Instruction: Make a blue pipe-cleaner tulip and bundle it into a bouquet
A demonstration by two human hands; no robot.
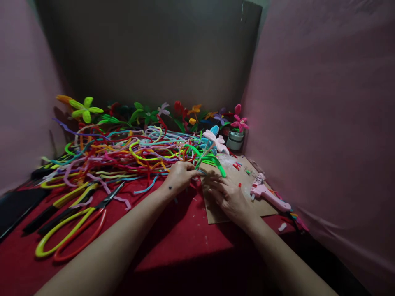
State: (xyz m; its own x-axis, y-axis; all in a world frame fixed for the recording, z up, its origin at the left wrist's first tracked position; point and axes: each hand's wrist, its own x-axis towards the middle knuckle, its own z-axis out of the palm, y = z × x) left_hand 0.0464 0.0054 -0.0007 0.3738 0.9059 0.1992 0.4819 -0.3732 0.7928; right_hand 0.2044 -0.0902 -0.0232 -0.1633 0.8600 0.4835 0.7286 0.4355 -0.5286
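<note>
My left hand [181,176] is closed, pinching the stems of a small pipe-cleaner flower bunch just left of a cardboard piece. The bunch has a pale pink-white flower [218,142], a blue flower [207,144] and bright green leaves [219,166], and leans up to the right. Just below the leaves is my right hand [230,199], over the cardboard [216,216], its bent fingers apart and close to the stems. Whether its fingertips touch the stems I cannot make out.
Loose pipe cleaners [123,152] are heaped at left. Red-and-yellow scissors [83,230] and black-and-yellow pliers [58,205] lie front left. A pink glue gun [270,196] rests on the cardboard's right side. Finished flowers [85,110] line the back, and a small jar [235,140] stands at right.
</note>
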